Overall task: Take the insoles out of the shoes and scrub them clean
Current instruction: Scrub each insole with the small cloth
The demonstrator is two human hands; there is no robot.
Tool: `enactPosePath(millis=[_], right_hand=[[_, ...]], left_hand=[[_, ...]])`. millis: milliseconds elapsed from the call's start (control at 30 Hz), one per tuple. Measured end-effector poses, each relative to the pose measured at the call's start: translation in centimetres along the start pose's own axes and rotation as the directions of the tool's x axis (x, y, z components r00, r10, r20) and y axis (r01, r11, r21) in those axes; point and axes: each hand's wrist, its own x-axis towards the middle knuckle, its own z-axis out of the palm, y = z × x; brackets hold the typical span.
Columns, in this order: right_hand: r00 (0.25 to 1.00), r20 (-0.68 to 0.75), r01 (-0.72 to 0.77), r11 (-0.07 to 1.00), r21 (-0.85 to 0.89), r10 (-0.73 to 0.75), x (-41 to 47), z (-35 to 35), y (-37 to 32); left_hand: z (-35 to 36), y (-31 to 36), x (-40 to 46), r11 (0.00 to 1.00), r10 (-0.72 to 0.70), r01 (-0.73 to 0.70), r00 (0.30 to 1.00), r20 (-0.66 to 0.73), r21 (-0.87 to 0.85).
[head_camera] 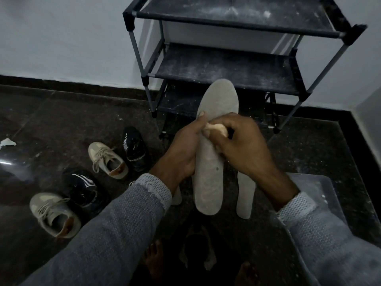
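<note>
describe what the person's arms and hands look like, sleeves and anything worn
Both arms wear long grey knit sleeves with a fine speckled weave. Each ends in a paler, open-mesh cuff; the left cuff is frayed, with loose threads at its edge, and the right cuff looks similar. The left hand and right hand are bare, with no gloves, rings or watch visible.

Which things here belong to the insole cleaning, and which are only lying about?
Part of the job:
- grey insole, held by the left hand
- pale scrubbing pad, gripped by the right hand
- insoles on the floor
- beige sneakers and black sneakers

Only lying about:
- dusty black shoe rack
- white scrap
- clear plastic container
</note>
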Motion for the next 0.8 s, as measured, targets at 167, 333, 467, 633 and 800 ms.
enactPosePath(millis=[167,333,467,633,800], right_hand=[[0.994,-0.111,0.002,0.995,-0.096,-0.012,0.6,-0.6,0.3],[0.978,-0.202,-0.054,0.998,-0.041,0.044,1.0,-1.3,1.6],[1.0,0.013,0.021,1.0,-0.022,-0.021,1.0,-0.7,1.0],[0.966,-0.25,-0.077,0.996,-0.054,0.061,1.5,-2.1,2.3],[0.996,-0.071,-0.059,0.998,0.018,0.06,1.2,-1.4,1.9]], left_hand=[[0.2,-0.3,-0.2,1.0,-0.011,0.011,1.0,0.015,0.01],[0.4,-0.7,-0.1,0.997,-0.019,0.017,0.999,0.03,0.07],[0.1,-0.6,0.2,0.997,-0.004,0.003,1.0,0.011,0.071],[0.6,-1.1,-0.1,0.99,-0.016,0.006,0.997,0.072,0.139],[0.6,-0.9,0.1,0.996,0.029,-0.032,0.999,0.04,0.087]])
